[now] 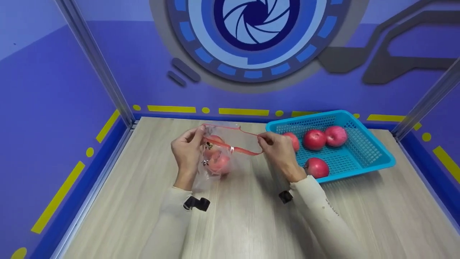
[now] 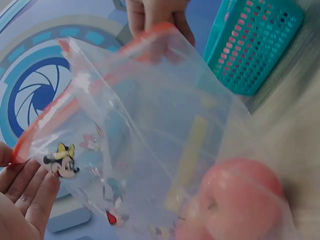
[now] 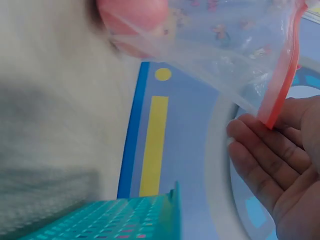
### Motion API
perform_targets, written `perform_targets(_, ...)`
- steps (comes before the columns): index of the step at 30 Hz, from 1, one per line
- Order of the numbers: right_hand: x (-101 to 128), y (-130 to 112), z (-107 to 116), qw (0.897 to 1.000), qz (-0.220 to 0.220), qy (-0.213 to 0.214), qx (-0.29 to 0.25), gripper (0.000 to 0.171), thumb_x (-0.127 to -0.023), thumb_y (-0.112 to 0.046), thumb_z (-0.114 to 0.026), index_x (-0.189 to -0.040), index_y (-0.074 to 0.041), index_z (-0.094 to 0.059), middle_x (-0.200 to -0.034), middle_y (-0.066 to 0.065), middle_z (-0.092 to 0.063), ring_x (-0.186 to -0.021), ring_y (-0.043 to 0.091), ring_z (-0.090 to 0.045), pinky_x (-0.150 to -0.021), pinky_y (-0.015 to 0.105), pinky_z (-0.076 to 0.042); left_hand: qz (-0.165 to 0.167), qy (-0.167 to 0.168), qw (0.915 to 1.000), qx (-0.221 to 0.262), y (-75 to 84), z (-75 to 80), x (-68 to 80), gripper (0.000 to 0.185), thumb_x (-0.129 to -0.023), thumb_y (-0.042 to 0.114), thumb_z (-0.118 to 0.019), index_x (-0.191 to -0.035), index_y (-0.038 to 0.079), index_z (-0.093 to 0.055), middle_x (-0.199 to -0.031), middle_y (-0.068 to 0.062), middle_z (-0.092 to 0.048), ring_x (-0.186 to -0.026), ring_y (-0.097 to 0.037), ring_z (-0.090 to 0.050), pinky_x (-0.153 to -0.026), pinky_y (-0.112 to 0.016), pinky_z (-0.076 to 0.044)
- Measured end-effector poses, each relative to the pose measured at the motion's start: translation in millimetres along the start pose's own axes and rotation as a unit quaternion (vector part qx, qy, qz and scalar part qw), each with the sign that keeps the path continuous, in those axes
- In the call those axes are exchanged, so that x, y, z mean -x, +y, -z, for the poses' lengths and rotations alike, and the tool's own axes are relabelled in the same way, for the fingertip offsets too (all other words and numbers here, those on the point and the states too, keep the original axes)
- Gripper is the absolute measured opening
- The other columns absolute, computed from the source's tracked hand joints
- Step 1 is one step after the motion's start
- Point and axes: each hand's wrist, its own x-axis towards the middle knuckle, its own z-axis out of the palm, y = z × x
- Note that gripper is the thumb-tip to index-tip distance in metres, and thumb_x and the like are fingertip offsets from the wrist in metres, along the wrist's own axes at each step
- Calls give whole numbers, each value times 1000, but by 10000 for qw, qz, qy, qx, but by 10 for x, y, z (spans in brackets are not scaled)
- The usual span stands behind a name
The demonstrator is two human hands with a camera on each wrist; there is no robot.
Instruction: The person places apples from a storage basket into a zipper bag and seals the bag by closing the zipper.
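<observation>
A clear zip bag (image 2: 145, 125) with a red zip edge and cartoon prints hangs between both hands, its mouth spread apart in the head view. My left hand (image 1: 186, 153) pinches the left end of the red edge between thumb and fingers. At the opposite end, my right hand (image 1: 282, 153) pinches the same edge. Two apples show through the plastic low in the bag, the nearer apple (image 1: 219, 164) in front of the farther apple (image 1: 214, 140). In the right wrist view, the bag's red corner sits between thumb and fingers of the right hand (image 3: 287, 160).
To the right stands a blue perforated basket (image 1: 373, 163) holding several red apples, among them a front apple (image 1: 317, 168). The right hand overlaps its left side in the head view. A patterned blue wall (image 1: 143, 64) rises behind the wooden table (image 1: 230, 223).
</observation>
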Motion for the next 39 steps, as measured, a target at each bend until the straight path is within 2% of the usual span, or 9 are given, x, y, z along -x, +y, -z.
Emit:
perform_targets(5, -35, -21, 12, 9977, 384, 546, -107, 14, -95, -6, -81, -107, 0, -81, -97, 10, -80, -80, 20, -74, -75, 37, -63, -162, 11, 9998, 104, -11, 31, -38, 18, -98, 19, -80, -103, 2, -84, -94, -11, -79, -78, -20, -74, -77, -31, -62)
perform_targets(8, -13, -31, 5, 9961, 532, 692, -133, 14, -96, -5, -80, -108, 1, -80, -99, 10, -80, -81, 20, -75, -76, 36, -63, -149, 34, 9998, 117, -19, 39, -37, 17, -98, 17, -80, -103, 2, -84, -95, -10, -80, -77, -18, -73, -77, -30, -62)
perform_targets(14, 13, -10, 26, 9961, 662, 561, -175, 16, -95, -7, -81, -110, 0, -80, -100, 9, -80, -81, 18, -74, -76, 36, -63, -264, 55, 9996, 53, -6, 32, -9, 15, -98, 15, -79, -102, 1, -84, -93, -9, -80, -77, -19, -73, -76, -30, -62)
perform_targets(20, 21, 84, 116, 9974, 602, 321, -249, 19, -93, -6, -83, -111, 0, -80, -101, 10, -79, -82, 19, -75, -79, 38, -63, -218, -494, 9984, -161, -39, -22, 90, 16, -99, 18, -79, -99, 3, -84, -86, -7, -78, -75, -20, -71, -71, -33, -62)
perform_targets(24, 25, 144, 176, 9977, 568, 71, -363, 23, -94, -8, -83, -115, 0, -79, -103, 10, -79, -85, 19, -76, -79, 38, -63, -162, -664, 9974, -215, -69, -70, 146, 15, -99, 19, -79, -99, 5, -84, -86, -5, -78, -74, -20, -71, -68, -39, -63)
perform_targets(28, 46, 196, 229, 9973, 428, -89, -590, 27, -93, -9, -84, -119, -2, -78, -108, 9, -79, -90, 20, -76, -81, 40, -63, -110, -875, 9961, -94, -94, -113, 200, 15, -99, 18, -79, -101, 4, -84, -88, -7, -79, -74, -26, -72, -66, -34, -62)
perform_targets(33, 86, 264, 302, 9963, 247, -60, -823, 34, -92, -8, -85, -124, -2, -76, -115, 9, -78, -99, 22, -77, -86, 38, -61, -79, -1078, 9940, -131, -142, -142, 269, 15, -99, 17, -79, -103, 4, -84, -83, -6, -76, -74, -39, -69, -61, -22, -54)
perform_targets(35, 97, 298, 337, 9957, 205, -10, -898, 37, -91, -9, -86, -126, -1, -75, -118, 9, -77, -103, 23, -76, -88, 35, -60, -82, -1099, 9938, -156, -157, -152, 285, 14, -99, 17, -79, -102, 4, -84, -81, -5, -75, -72, -39, -68, -59, -21, -52)
perform_targets(39, 114, 374, 411, 9949, -6, 100, -1002, 43, -90, -13, -88, -130, -3, -73, -125, 7, -76, -110, 22, -74, -94, 34, -57, -98, -1151, 9932, -102, -175, -174, 302, 13, -99, 17, -79, -101, 5, -84, -82, -6, -76, -73, -32, -70, -64, -24, -56)
